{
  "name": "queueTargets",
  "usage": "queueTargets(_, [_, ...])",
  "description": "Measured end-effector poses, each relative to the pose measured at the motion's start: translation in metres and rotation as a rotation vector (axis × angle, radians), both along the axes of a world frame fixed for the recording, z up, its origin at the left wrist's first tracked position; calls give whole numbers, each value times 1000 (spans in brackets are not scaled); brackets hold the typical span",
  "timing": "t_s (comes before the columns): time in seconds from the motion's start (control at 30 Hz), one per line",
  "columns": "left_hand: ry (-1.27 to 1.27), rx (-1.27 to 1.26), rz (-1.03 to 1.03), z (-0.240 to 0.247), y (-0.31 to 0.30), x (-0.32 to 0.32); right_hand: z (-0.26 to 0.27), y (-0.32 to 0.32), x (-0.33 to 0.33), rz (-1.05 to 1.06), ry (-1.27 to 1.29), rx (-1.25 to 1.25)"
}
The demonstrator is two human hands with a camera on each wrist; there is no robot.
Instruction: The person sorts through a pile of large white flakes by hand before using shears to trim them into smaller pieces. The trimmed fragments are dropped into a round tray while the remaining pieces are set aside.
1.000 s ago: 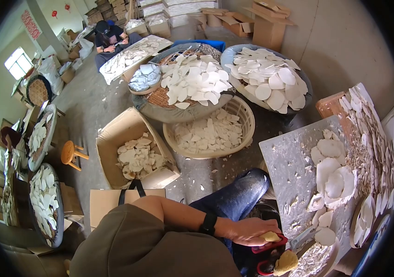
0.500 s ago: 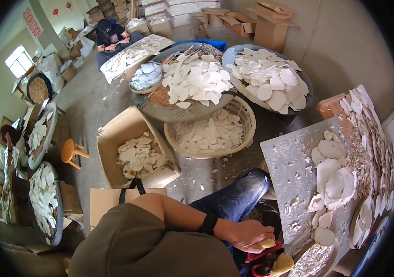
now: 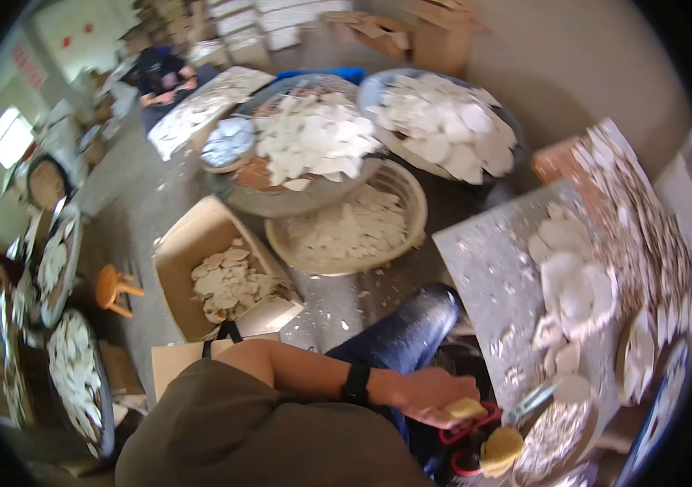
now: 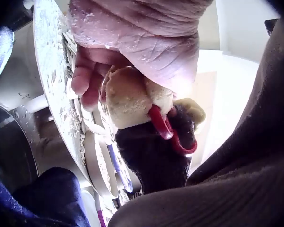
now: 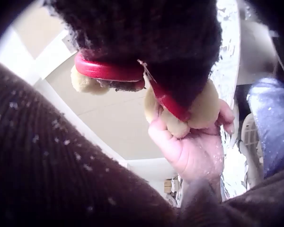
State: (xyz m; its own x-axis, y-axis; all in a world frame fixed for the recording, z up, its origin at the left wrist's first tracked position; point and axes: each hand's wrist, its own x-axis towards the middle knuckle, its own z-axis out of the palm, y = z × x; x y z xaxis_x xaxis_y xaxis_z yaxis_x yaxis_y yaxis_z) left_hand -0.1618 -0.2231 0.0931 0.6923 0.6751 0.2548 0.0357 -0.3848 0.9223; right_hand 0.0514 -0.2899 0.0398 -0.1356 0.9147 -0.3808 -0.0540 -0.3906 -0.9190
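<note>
My left hand (image 3: 435,392), bare and dusted with white flecks, pinches a pale yellow, soft-looking piece (image 4: 128,97) between thumb and fingers. This piece sits against one red loop (image 5: 109,70) of what look like scissors handles; any blades are hidden. My right hand (image 4: 154,151), in a dark knitted glove, has the red loops around its fingers, just below the left hand. On the right hand's side, a second yellow lump (image 3: 502,449) shows by the other loop. Beside both hands is a round tray of white flakes (image 3: 553,438), with a pale blue tool (image 3: 532,402) at its edge.
To the right, a grey board (image 3: 484,252) carries thin white slices. Ahead stand a cardboard box (image 3: 176,252) and an oval basket (image 3: 279,243) of white pieces. Round trays heaped with white slices (image 3: 443,134) lie beyond. Another person (image 3: 163,85) sits at the far left.
The head view has shifted and blurred, moving the room leftward in the picture. Both hands stay together at the yellow pieces and red loops. The pale blue tool shows more clearly.
</note>
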Motion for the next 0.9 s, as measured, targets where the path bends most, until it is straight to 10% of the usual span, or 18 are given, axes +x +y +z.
queueTargets(0.37, [44,-194,-179,18,6,36,40,-25,4,-260,599,61])
queueTargets(0.6, [335,-262,-386,12,29,70,-16,-70,41,-269,-208,176])
queueTargets(0.77, [336,-238,-157,-3,79,120,-99,-116,48,-502,-181,197])
queueTargets(0.8, [345,-156,-123,-4,88,132,-103,-121,49,-555,-40,159])
queueTargets(0.9, [376,94,-139,-4,108,182,-117,-119,40,-742,1522,188])
